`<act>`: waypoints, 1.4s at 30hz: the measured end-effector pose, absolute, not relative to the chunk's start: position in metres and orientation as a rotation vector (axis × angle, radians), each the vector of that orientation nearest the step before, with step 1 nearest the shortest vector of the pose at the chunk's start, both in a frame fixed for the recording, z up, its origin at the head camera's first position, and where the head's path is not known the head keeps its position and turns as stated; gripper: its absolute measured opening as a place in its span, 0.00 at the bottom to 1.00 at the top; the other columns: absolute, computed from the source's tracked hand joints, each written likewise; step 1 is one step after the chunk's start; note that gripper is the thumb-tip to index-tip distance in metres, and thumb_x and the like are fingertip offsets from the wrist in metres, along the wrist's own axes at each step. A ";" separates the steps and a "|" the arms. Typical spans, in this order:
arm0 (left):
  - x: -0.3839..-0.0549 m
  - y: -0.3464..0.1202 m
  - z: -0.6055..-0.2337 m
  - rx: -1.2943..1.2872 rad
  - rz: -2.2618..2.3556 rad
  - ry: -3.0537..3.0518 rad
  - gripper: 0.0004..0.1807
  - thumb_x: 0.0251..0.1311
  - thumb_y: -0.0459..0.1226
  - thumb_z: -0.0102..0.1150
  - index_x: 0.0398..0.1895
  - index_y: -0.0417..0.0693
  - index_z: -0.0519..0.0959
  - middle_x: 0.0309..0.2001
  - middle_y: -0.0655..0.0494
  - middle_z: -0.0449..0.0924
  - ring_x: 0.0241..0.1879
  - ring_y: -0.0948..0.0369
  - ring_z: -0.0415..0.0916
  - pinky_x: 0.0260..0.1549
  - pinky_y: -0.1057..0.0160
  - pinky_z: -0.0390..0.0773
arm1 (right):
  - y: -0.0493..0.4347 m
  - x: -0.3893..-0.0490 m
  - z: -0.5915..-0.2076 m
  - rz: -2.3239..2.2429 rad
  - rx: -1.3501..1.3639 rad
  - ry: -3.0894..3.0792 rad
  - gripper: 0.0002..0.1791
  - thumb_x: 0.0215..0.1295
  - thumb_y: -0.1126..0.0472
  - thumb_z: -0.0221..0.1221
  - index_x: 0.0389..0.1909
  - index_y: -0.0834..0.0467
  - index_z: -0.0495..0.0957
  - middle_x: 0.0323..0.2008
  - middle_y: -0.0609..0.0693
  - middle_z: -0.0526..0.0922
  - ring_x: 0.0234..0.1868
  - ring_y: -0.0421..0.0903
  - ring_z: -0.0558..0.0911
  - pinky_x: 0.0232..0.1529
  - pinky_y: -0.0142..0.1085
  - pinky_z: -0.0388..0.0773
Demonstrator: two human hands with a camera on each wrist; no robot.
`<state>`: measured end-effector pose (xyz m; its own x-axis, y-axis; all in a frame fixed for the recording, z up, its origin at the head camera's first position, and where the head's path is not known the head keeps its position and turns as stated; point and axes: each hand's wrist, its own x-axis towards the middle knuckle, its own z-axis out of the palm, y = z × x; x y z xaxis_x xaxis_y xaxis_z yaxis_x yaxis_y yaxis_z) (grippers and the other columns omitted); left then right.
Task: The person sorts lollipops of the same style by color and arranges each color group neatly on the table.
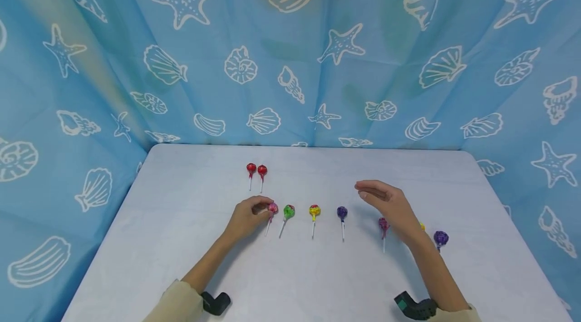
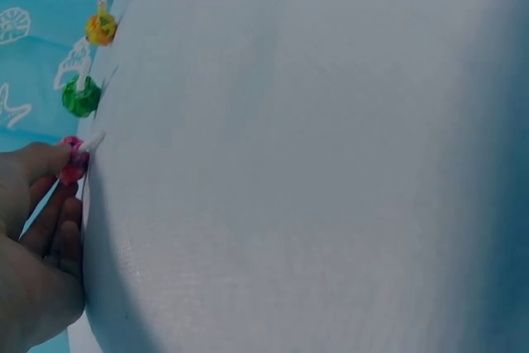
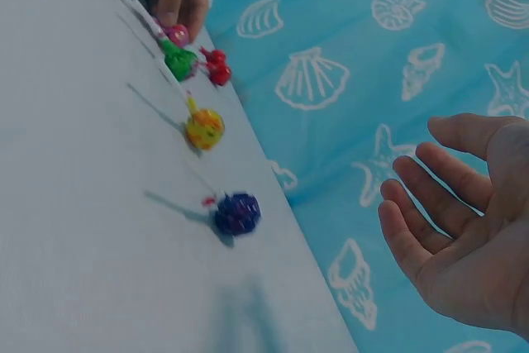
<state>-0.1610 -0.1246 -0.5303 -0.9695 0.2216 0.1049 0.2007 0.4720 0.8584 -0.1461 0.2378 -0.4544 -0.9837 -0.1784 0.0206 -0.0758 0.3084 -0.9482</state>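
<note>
Nine lollipops can be counted on the pale tabletop (image 1: 181,241), which is backed by a blue curtain (image 1: 290,60) printed with white shells and starfish; at the far left, two red lollipops (image 1: 256,171) are laid just beside each other, heads away from the person, set back from the front row. In that row the first item is a pink lollipop (image 1: 272,207), and its head is pinched by the left hand (image 1: 247,217); the fingers (image 2: 37,163) are curled round the wrapper, with the thumb seen on top in the left wrist view, while the white stick lies on the tabletop pointing toward the person. Just beside it a green lollipop (image 1: 288,211) is found, then a yellow lollipop (image 1: 314,211), then a dark purple lollipop (image 1: 342,212), each apart from the next and untouched. Further right the right hand (image 1: 386,203) is held above the tabletop, palm turned down in the head view; its fingers (image 3: 430,212) are loosely spread and nothing is gripped by them. Beneath its wrist a magenta lollipop (image 1: 384,224) is seen; behind the forearm a small yellow piece (image 1: 422,227) is glimpsed, possibly another lollipop, though it is mostly hidden; at the far right a second purple lollipop (image 1: 441,238) is laid. At the bottom edge, beige sleeves and black wrist mounts (image 1: 215,303) are visible.
</note>
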 end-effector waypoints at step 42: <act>-0.160 -0.124 -0.531 0.353 1.593 2.647 0.12 0.59 0.30 0.68 0.46 0.46 0.85 0.43 0.58 0.84 0.42 0.58 0.77 0.44 0.59 0.78 | 0.301 -0.101 -0.503 -0.958 -0.246 3.146 0.17 0.60 0.61 0.70 0.51 0.61 0.84 0.44 0.61 0.85 0.24 0.48 0.73 0.28 0.40 0.75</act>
